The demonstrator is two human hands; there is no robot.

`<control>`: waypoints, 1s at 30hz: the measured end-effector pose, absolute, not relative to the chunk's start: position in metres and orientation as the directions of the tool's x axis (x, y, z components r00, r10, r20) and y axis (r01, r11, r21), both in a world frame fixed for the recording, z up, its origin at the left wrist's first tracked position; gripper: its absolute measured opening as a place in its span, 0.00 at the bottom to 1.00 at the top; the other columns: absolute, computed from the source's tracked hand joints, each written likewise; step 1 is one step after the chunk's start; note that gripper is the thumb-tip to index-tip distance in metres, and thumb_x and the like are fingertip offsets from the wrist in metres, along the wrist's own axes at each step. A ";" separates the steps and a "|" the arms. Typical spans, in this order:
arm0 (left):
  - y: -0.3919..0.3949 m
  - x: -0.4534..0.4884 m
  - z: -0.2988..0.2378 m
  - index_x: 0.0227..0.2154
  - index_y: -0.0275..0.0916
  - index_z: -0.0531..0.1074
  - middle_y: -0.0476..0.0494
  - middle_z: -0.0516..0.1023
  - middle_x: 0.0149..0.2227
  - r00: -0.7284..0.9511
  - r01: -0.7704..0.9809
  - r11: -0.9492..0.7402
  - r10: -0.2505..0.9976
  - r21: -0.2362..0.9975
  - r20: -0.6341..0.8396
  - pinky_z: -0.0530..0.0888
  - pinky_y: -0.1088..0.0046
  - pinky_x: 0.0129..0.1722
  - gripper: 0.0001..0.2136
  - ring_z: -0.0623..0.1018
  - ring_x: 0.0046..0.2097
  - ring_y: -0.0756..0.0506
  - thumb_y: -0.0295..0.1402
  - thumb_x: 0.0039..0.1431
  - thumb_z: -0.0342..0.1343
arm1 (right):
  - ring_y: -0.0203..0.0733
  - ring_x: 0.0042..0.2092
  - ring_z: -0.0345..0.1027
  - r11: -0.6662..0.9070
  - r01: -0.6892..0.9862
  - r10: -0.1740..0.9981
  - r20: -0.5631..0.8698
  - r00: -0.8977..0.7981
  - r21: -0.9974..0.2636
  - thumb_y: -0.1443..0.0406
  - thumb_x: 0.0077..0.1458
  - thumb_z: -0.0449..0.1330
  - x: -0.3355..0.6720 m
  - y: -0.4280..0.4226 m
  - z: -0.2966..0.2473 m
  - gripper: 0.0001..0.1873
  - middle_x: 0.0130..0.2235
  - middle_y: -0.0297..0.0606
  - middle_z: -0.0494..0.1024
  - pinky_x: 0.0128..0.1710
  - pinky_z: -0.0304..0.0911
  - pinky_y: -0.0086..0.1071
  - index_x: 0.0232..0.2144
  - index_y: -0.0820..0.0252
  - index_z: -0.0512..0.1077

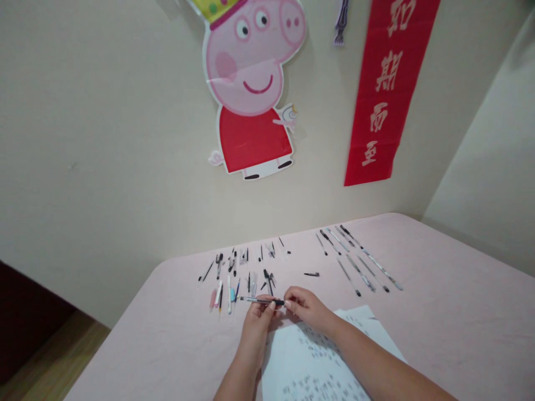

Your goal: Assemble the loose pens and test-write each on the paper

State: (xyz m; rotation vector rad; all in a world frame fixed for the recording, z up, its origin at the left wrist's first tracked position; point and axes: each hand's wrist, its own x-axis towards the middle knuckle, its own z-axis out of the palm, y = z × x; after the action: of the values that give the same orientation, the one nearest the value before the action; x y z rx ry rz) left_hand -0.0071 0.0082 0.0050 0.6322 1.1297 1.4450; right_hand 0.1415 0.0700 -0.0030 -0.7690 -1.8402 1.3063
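Slim clear plastic pen with a black end [256, 300] lay crosswise in the left hand [254, 323], its clear barrel jutting out left of the fingers. Main risk, as judged: roll or slip, the barrel being narrow, apparently smooth and gripped near one end only. An off-axis push or pull from the right hand [308, 306] could tip the long free end. Any small piece coming loose could drop onto the white handwritten paper sheet [273, 359] on the near side of the fingers, or beyond them among the loose black and clear plastic pen parts [268, 281] on the pink-covered bench [167, 334] — easily confused, being so alike.

Pose: forearms angled inward, hands nearly meeting. Left fingers clamped on the pen near its black end, thumb uppermost. Right hand back-up, wrist above the sheet, fingertips gathered at the black tip; pinch or mere touch — could not tell.
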 end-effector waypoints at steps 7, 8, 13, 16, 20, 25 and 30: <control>0.007 -0.007 0.007 0.31 0.36 0.72 0.46 0.76 0.29 -0.242 -0.323 0.062 0.959 0.944 -0.146 0.71 0.75 0.31 0.16 0.74 0.30 0.50 0.39 0.41 0.67 | 0.34 0.27 0.61 0.256 0.048 0.812 0.188 -0.553 -0.965 0.59 0.53 0.58 0.141 0.068 -0.002 0.10 0.26 0.32 0.68 0.27 0.58 0.28 0.29 0.61 0.68; 0.007 -0.007 0.007 0.30 0.35 0.72 0.46 0.76 0.28 -0.241 -0.291 0.056 0.962 0.955 -0.130 0.71 0.75 0.31 0.16 0.74 0.30 0.49 0.39 0.41 0.67 | 0.34 0.28 0.62 0.284 0.059 0.807 0.206 -0.553 -0.957 0.60 0.53 0.59 0.141 0.068 -0.002 0.09 0.27 0.33 0.69 0.28 0.58 0.28 0.29 0.61 0.69; 0.007 -0.006 0.009 0.28 0.35 0.73 0.46 0.76 0.27 -0.224 -0.186 0.013 0.973 0.982 -0.056 0.70 0.73 0.32 0.14 0.74 0.31 0.48 0.38 0.41 0.66 | 0.37 0.31 0.64 0.433 0.110 0.769 0.302 -0.564 -0.895 0.64 0.50 0.62 0.142 0.069 -0.001 0.06 0.28 0.35 0.70 0.30 0.58 0.30 0.26 0.62 0.73; 0.007 -0.006 0.009 0.28 0.35 0.73 0.46 0.76 0.27 -0.228 -0.172 -0.004 0.973 0.985 -0.036 0.70 0.73 0.32 0.13 0.74 0.32 0.47 0.37 0.41 0.66 | 0.36 0.30 0.63 0.426 0.101 0.773 0.304 -0.557 -0.899 0.64 0.49 0.62 0.142 0.069 -0.002 0.06 0.28 0.34 0.69 0.29 0.58 0.29 0.25 0.62 0.74; 0.007 -0.005 0.008 0.29 0.35 0.73 0.45 0.77 0.29 -0.228 -0.174 0.005 0.973 0.985 -0.045 0.71 0.73 0.33 0.14 0.75 0.33 0.47 0.37 0.40 0.66 | 0.33 0.27 0.59 0.445 0.141 0.775 0.301 -0.555 -0.884 0.66 0.46 0.64 0.141 0.070 -0.004 0.03 0.26 0.31 0.65 0.25 0.55 0.27 0.25 0.61 0.75; 0.006 -0.006 0.007 0.28 0.35 0.73 0.44 0.77 0.30 -0.232 -0.168 0.003 0.972 0.986 -0.042 0.72 0.71 0.36 0.13 0.76 0.34 0.46 0.37 0.40 0.66 | 0.33 0.26 0.58 0.527 0.217 0.752 0.332 -0.570 -0.822 0.73 0.43 0.63 0.136 0.070 -0.003 0.05 0.24 0.29 0.64 0.26 0.53 0.26 0.25 0.60 0.76; 0.006 -0.009 0.004 0.29 0.35 0.73 0.45 0.77 0.29 -0.223 -0.186 -0.001 0.974 0.983 -0.042 0.72 0.72 0.36 0.14 0.76 0.33 0.48 0.38 0.42 0.66 | 0.33 0.26 0.59 0.567 0.301 0.741 0.317 -0.592 -0.767 0.72 0.45 0.61 0.133 0.069 0.002 0.04 0.22 0.29 0.67 0.27 0.52 0.26 0.25 0.61 0.75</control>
State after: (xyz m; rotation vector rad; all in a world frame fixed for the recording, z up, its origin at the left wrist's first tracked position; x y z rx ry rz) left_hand -0.0089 0.0063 0.0036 0.9386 1.2397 1.4396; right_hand 0.1333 0.0693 0.0022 -0.8295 -2.1632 0.8957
